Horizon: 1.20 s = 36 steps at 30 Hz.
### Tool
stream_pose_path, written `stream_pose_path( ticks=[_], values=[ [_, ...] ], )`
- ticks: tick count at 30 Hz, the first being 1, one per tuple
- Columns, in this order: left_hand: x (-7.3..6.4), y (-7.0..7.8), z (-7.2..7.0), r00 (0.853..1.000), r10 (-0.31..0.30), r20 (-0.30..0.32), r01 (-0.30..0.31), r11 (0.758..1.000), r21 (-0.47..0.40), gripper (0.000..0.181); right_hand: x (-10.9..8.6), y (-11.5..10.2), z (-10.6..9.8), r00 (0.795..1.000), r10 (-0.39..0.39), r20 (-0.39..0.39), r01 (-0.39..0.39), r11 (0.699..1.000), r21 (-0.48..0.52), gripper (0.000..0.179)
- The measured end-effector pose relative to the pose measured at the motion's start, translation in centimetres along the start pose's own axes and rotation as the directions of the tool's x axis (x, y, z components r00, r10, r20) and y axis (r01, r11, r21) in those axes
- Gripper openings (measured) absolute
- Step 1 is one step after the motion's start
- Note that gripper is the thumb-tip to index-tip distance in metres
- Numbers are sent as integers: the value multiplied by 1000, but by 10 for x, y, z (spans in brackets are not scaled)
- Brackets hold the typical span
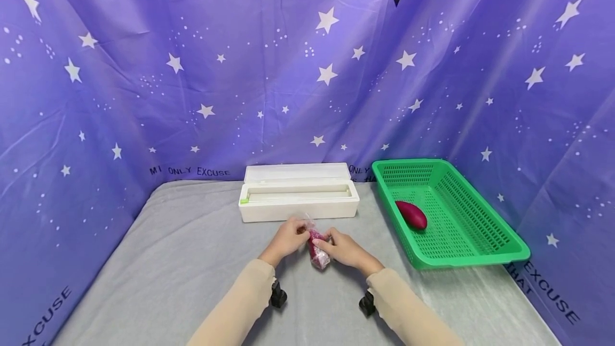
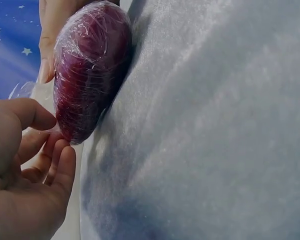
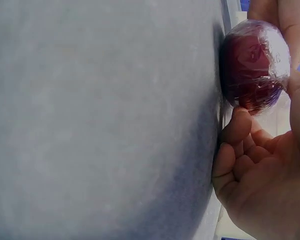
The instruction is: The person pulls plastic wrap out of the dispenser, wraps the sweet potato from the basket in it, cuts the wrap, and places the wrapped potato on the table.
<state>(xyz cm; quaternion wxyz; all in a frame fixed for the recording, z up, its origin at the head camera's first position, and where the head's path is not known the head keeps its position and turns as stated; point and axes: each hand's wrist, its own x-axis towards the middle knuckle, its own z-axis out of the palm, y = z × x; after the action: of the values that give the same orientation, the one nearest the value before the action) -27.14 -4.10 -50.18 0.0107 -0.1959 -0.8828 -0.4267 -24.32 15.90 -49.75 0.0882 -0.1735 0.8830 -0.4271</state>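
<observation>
A red-purple sweet potato (image 1: 315, 250), wrapped in crinkled clear cling film, lies on the grey cloth in front of the white box. My left hand (image 1: 290, 237) is at its far end, where the thumb and fingers pinch the loose film (image 1: 308, 221) gathered at the tip. From the right, my right hand (image 1: 342, 248) holds the sweet potato's side, thumb over the top and fingertips low against it. In the left wrist view the film sits tight around the sweet potato (image 2: 92, 65). The right wrist view shows its rounded near end (image 3: 255, 65).
Behind the hands stands a long white cling film box (image 1: 298, 210), lid (image 1: 298, 172) raised, with a green slider (image 1: 244, 201) at its left end. To the right, a green plastic basket (image 1: 473, 261) holds another, unwrapped sweet potato (image 1: 411, 215). A purple star-patterned curtain (image 1: 269, 79) surrounds the table.
</observation>
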Motion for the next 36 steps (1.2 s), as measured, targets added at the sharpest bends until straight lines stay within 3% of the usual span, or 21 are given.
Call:
stream_pose_path(
  ticks=[6,12,18,25,31,36],
  values=[
    [0,-2,-1,999,40,33,-40,999,-1,19,1,-1,0,1000,8,22,-8,1000,12,64],
    [-2,-4,1,998,63,23,-62,998,-33,28,1,4,0,999,-35,27,35,999,12,49],
    [-3,-7,4,998,55,-17,-56,995,-87,16,3,5,2,997,-71,-3,71,997,0,41],
    [-5,-5,5,999,17,-31,-22,990,-137,44,2,9,3,995,-94,-32,94,996,8,37],
    [-11,-3,3,997,73,21,-71,991,-113,50,2,11,6,997,-65,-44,65,998,13,41],
    [-13,1,-3,990,87,107,-78,994,-79,71,2,12,5,996,-72,-50,72,997,-8,59]
  ],
)
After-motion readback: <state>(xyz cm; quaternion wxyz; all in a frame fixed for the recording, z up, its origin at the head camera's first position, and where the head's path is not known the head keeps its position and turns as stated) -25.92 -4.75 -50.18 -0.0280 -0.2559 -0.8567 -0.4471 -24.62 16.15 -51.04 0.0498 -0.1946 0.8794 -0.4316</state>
